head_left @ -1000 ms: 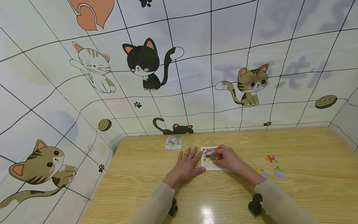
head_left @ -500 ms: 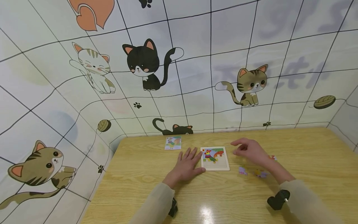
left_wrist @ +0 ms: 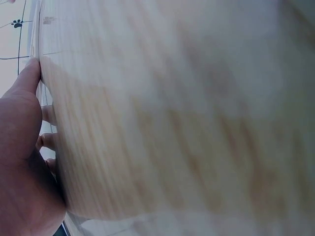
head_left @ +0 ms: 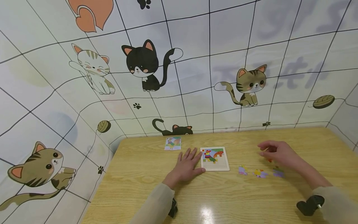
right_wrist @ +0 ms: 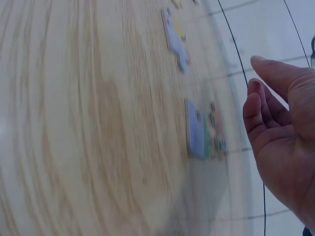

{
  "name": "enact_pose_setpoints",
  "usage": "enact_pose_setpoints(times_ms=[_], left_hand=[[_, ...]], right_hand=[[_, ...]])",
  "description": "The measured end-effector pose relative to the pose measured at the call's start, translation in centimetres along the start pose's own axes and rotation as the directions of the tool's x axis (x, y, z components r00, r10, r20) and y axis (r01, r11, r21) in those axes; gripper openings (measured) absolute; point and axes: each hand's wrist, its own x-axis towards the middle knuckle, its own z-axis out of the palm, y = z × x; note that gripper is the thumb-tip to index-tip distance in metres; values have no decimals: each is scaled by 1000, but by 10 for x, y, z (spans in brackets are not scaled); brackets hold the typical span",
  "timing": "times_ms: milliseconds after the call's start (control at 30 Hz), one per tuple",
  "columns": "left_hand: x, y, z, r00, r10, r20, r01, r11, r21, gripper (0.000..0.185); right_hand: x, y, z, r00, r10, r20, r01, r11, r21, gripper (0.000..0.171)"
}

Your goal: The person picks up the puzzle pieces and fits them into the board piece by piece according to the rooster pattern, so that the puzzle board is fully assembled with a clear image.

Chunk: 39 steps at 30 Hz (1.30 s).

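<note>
The left hand (head_left: 186, 165) lies flat on the wooden worktop (head_left: 145, 183), fingers straight and spread, thumb tip touching the near left corner of the puzzle board (head_left: 214, 159). The right hand (head_left: 277, 152) hovers to the right, well apart from the board, its grip loose and holding nothing, fingers gently curved above an orange puzzle piece (head_left: 269, 160). Three more loose pieces (head_left: 260, 173) lie in a row nearer. A picture card (head_left: 173, 143) lies at the far left.

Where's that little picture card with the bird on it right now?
In the head view, the picture card lies flat at the table's far edge, left of the puzzle board, beyond the left hand.
</note>
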Motion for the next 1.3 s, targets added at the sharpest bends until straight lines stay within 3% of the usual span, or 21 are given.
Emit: enact_pose_setpoints(times_ms=[400,767,1067,1300], left_hand=[[-1,0,0,1000,-2,4,2,1000,-3,76],[-2,0,0,1000,0,3,0,1000,-9,75],[-1,1,0,1000,5,10,-5,1000,-7,75],[-2,1,-2,1000,-1,5,1,1000,-2,75]], right_hand=[[-13,42,-25,998,56,-20,-59,980,-192,38],[-16,53,-27,996,79,52,-69,983,-170,37],[-16,49,-29,995,43,95,-24,982,-188,29],[-12,46,-28,994,30,107,-15,990,-141,22]])
